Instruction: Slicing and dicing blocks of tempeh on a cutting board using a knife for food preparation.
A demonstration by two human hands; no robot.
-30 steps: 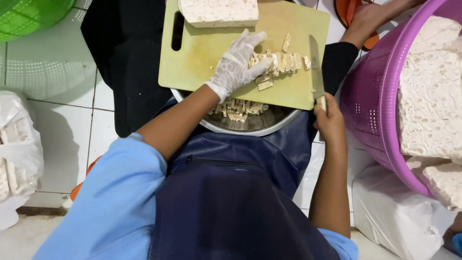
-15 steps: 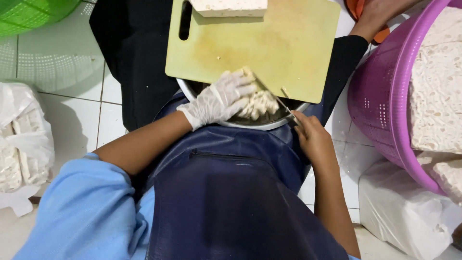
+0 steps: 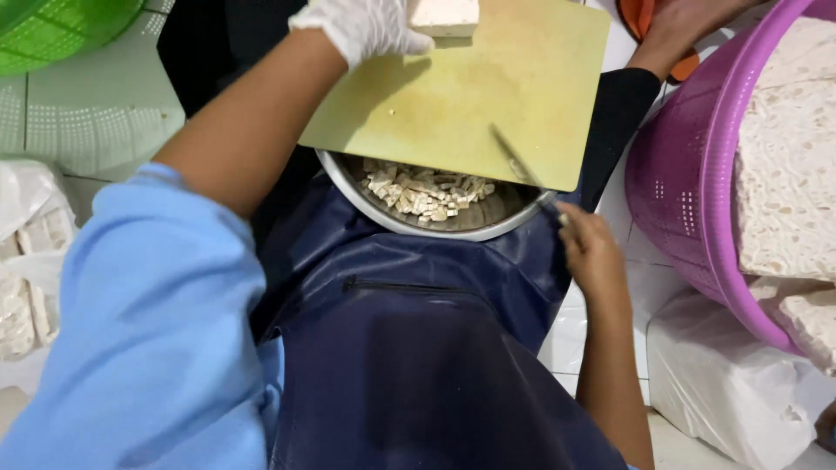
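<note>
From the head camera, looking straight down over the person's lap: the left hand [image 3: 364, 26], in a white glove, is up at the far edge of the yellow-green cutting board [image 3: 488, 96], fingers closed against the side of a pale block [image 3: 444, 15] that sits on the board's far end, partly cut off by the top of the view. The rest of the board is bare but for a few crumbs.

The right hand [image 3: 594, 252] hangs off the near right corner of the board, curled shut round the handle of a knife [image 3: 522, 165]. The blade is blurred and slants up and left across the board's near edge, well apart from the block.

Beneath the board's near edge sits a round metal bowl [image 3: 409, 222], half covered by it, with small pale cubes [image 3: 422, 191] heaped inside. The bowl rests against the person's dark blue apron [image 3: 418, 348].

To the right stands a purple perforated basket [image 3: 679, 183] holding big pale slabs [image 3: 784, 165]. A green basket [image 3: 61, 30] shows at the top left. Another person's hand [image 3: 688, 26] reaches in at the top right.
</note>
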